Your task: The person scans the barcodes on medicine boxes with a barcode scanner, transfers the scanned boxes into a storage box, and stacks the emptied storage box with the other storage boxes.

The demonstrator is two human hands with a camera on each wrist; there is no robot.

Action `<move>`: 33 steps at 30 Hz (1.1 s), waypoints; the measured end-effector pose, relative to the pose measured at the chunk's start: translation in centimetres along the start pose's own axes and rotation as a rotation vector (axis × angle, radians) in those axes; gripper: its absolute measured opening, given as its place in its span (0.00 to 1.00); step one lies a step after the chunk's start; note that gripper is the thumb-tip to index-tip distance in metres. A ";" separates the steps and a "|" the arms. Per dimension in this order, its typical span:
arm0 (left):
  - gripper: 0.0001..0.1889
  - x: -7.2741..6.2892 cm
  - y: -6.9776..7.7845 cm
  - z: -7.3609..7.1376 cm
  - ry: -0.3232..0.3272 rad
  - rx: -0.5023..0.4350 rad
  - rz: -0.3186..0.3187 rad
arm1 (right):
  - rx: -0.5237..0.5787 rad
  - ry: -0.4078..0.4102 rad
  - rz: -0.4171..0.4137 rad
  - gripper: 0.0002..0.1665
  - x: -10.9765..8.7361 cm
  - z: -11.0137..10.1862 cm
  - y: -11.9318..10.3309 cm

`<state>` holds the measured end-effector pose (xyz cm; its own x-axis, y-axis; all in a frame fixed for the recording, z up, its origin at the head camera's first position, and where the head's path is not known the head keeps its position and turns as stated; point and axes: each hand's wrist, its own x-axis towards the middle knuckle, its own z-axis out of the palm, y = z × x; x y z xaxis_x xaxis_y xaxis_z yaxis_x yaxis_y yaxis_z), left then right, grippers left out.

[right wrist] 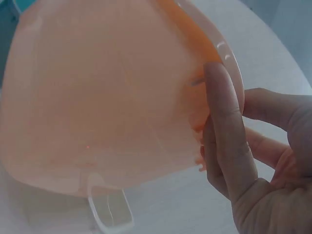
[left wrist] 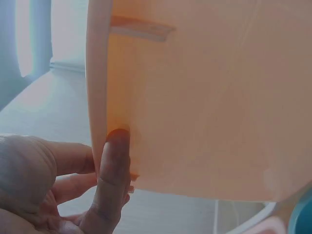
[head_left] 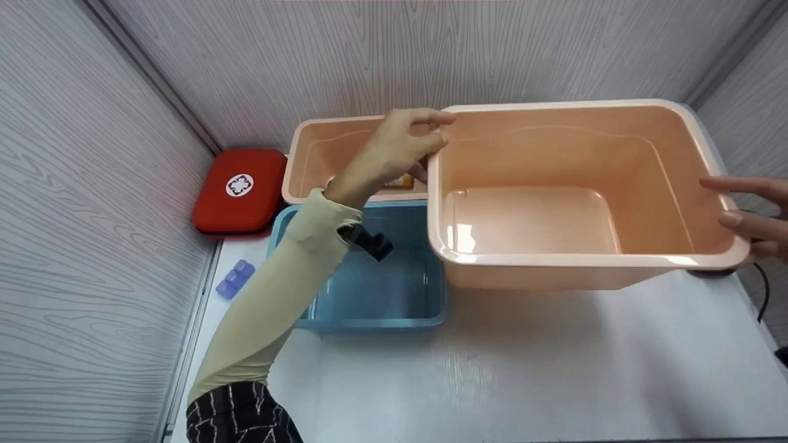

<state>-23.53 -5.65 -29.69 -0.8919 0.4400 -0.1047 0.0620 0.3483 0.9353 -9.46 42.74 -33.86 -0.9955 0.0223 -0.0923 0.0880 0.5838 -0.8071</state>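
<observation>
A large peach plastic bin is raised over the right half of the white table, its opening turned toward the head camera. My left hand grips the bin's left rim; in the left wrist view the thumb and fingers pinch it from both sides. On the opposite end, my right hand holds the right rim, partly cut off by the frame edge. The right wrist view shows that hand with fingers on both faces of the rim. Beneath my left forearm stands a blue bin.
Behind the blue bin is a second peach bin with a small yellow-labelled item inside. A red case with a white emblem sits at the back left. Purple cubes lie beside the blue bin. Panels enclose the table; a black cable runs at right.
</observation>
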 end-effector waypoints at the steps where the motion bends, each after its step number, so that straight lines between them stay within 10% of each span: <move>1: 0.22 -0.3 0.1 -0.8 0.009 0.012 0.000 | 0.120 -0.025 -0.036 0.33 0.3 0.3 -0.1; 12: 0.23 -4.7 -0.8 -8.7 0.179 0.226 -0.069 | 0.614 -0.302 -0.292 0.33 0.7 7.2 -8.3; 24: 0.27 -11.0 -3.9 -17.5 0.174 0.403 -0.227 | 0.633 -0.384 -0.176 0.40 0.2 16.2 -15.3; 33: 0.29 -13.0 -7.0 -20.9 0.073 0.435 -0.315 | 0.614 -0.482 -0.154 0.42 0.2 21.5 -15.1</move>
<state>-21.68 -31.11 -27.86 -0.9250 0.2062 -0.3191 -0.0471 0.7712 0.6349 -10.21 16.47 -34.28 -0.8850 -0.4581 -0.0826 0.0944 -0.0030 -0.9955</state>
